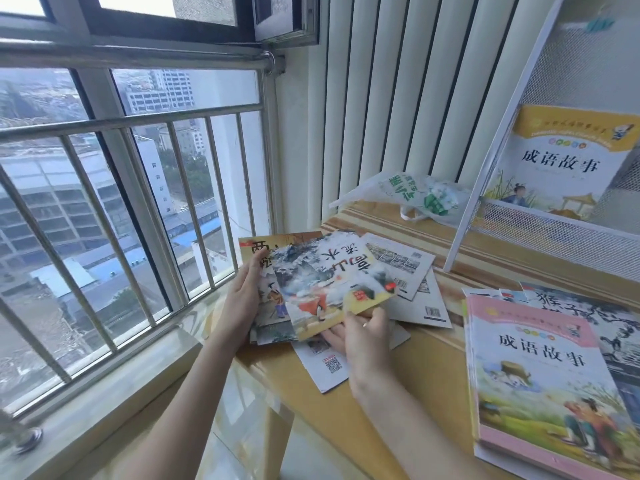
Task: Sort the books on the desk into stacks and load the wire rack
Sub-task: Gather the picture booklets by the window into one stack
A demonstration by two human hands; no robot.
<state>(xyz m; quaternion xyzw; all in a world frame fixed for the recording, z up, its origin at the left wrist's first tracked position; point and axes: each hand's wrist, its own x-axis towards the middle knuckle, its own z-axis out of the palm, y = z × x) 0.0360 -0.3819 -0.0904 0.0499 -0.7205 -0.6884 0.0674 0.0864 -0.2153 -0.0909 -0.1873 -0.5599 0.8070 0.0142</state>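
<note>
Sorting step in hand: right hand [363,336] fingers pinch the near corner of a thin picture book with a painted mountain cover [325,282], lifted off the loose pile at the wooden counter's [415,375] window-side edge. Left hand [244,299], fingers straight and together, steadies the pile's edge. Next, judged: carry it to a matching stack, such as the pink-covered stack [540,375] at the near right edge; the white wire rack [554,233] at the far right corner holds one book.

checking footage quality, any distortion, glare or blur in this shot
Head view: wide-angle lens bows the window bars and wire rack; daylight is soft, with slight sheen on the desk; the right hand and its book look slightly soft; frame edges smear.
</note>
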